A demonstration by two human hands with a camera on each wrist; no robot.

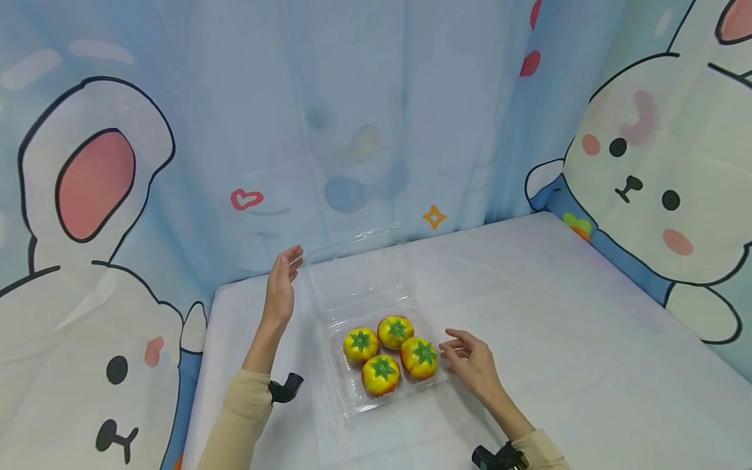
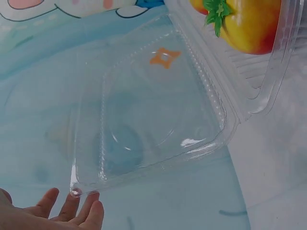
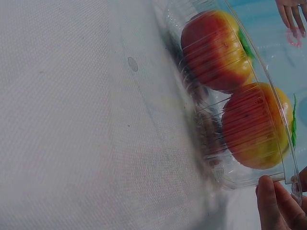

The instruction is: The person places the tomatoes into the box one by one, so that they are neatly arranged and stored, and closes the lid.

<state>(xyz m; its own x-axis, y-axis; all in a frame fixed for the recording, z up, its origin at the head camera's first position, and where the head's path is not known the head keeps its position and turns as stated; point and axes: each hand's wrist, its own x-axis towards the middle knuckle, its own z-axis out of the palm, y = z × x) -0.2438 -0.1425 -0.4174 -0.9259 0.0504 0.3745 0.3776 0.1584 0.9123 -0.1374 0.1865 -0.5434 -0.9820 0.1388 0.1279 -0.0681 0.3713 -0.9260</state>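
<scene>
four fruits [image 1: 380, 375] sit in a clear box [image 1: 354, 397], just left of the right fingertips and nearer the body than the left ones; box walls probably stop them rolling. lid [image 2: 148, 115] is up, its corner at the left fingertips, likely so they steady it. left hand [image 1: 281, 294]: raised, palm inward, fingers loosely extended, gripping nothing. right hand [image 1: 472, 362]: low over the table [image 1: 564, 365], fingers softly bent and parted at the box corner, presumably to stop sliding; no grip seen, cannot tell if it presses.
</scene>
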